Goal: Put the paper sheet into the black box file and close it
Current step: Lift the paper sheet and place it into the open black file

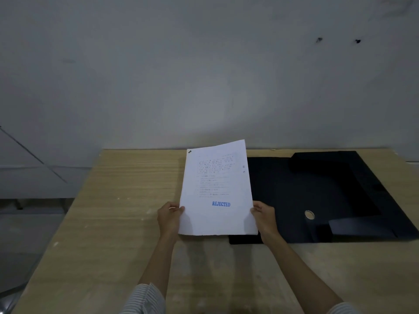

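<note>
Head view, one frame. Item: white printed paper sheet [216,189], rectangular, carrying lines of small text too fine to read, a blue "REJECTED" stamp [221,204] near its lower right, and a dark clip or staple mark at the top-left corner. Position: held above the table, tilted up toward the camera, its right edge overlapping the left part of the file.

Item: left hand [169,217], gripping the sheet's lower left edge, thumb on the front face. Item: right hand [264,217], gripping the lower right edge in the same way. Striped sleeves show at both forearms.

Item: black box file [317,196], plastic, lying open and flat on the right half of the table, with a round metal-rimmed finger hole [309,214] near its front.

Item: light wood-grain table [127,200], set against a plain grey-white wall [181,64].
</note>
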